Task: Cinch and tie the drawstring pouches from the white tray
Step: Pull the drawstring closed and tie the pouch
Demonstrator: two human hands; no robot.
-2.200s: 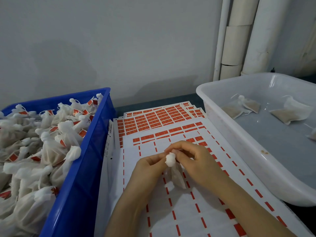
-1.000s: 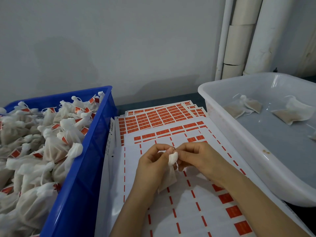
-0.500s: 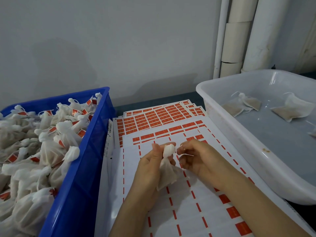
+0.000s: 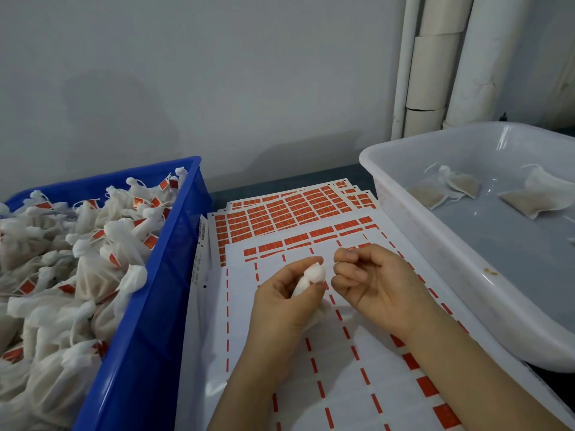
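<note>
while left hand (image 4: 280, 303) grips pouch (image 4: 312, 275) — right hand (image 4: 376, 287) curls

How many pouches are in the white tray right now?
3: a left pouch beside a middle pouch, and a right pouch. A white scrap at the picture's right edge may be a fourth.

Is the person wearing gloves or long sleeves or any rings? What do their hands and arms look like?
No gloves: the left hand and right hand are both bare, with no rings showing. The forearms are bare too, with no sleeves, watch or bracelet as far as the picture reaches. The fingernails look short and unpainted.
</note>
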